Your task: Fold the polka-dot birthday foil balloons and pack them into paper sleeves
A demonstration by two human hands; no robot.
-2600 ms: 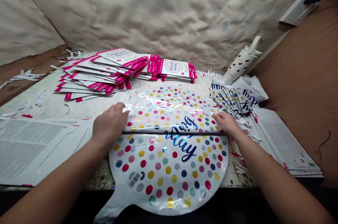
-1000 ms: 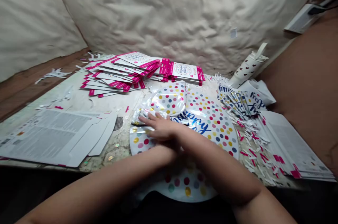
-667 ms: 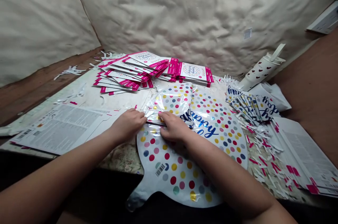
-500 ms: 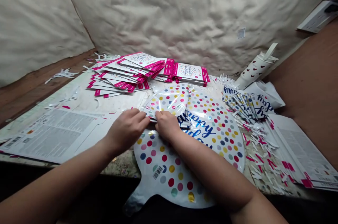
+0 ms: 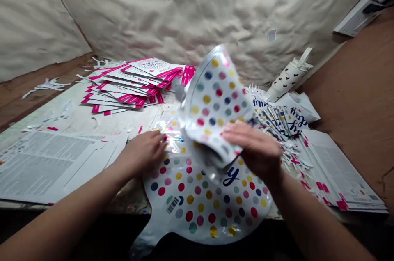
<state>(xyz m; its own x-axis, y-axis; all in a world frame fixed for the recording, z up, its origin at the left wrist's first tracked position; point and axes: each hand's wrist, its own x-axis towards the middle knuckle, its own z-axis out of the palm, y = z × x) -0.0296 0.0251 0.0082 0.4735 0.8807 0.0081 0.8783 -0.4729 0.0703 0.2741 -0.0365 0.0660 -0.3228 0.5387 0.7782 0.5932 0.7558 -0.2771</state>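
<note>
A polka-dotted foil balloon, folded over [image 5: 215, 101], is raised above the table and blurred by motion. My right hand [image 5: 257, 146] grips its lower right side, fingers pressed against the foil. Beneath it another flat dotted foil balloon [image 5: 203, 207] lies on the table, with a barcode, part of blue lettering and its tail hanging past the front edge. My left hand [image 5: 144, 152] is at the left edge of this lower balloon, fingers curled closed. What is between those fingers cannot be made out.
Pink-and-white packets [image 5: 123, 84] are heaped at back left. Printed card sleeves lie on the left [image 5: 55, 166] and right [image 5: 341, 170]. Folded balloons [image 5: 277, 117], paper scraps [image 5: 292, 154] and a leaning heart-patterned tumbler [image 5: 287, 78] are at right. A power socket [image 5: 355, 19] is on the wall.
The top balloon was folded in half, pressed flat, then creased by both hands at its left side. My right hand has now lifted it up and rightward, uncovering the balloon below.
</note>
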